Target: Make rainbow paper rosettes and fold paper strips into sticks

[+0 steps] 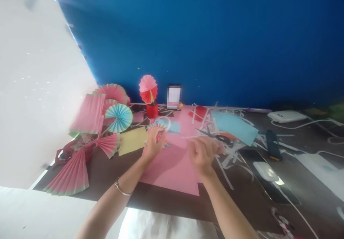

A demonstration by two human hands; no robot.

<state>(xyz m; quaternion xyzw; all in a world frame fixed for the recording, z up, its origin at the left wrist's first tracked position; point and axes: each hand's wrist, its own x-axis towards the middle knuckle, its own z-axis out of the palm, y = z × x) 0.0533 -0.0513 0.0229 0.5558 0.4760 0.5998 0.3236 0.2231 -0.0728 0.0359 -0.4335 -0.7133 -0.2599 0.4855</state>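
Note:
My left hand [155,141] is closed on a small pleated paper rosette [159,136] with a red centre and a jagged, many-coloured rim. It is over a large pink paper sheet [169,167]. My right hand [202,153] hovers at the sheet's right side with its fingers curled together. A thin pale strip shows at its fingertips, but blur hides whether they grip it. Just beyond that hand lie dark-handled scissors [225,139]. Behind the rosette are a light blue paper piece [173,126] and a white ring-shaped strip.
Pink pleated fans [73,174] and a blue paper rosette [118,118] crowd the left, by yellow paper [133,141]. A paper flower stands in a red pot [152,110]. White paper scraps [232,156], a blue sheet [236,128], a phone [259,171] and cables are at right.

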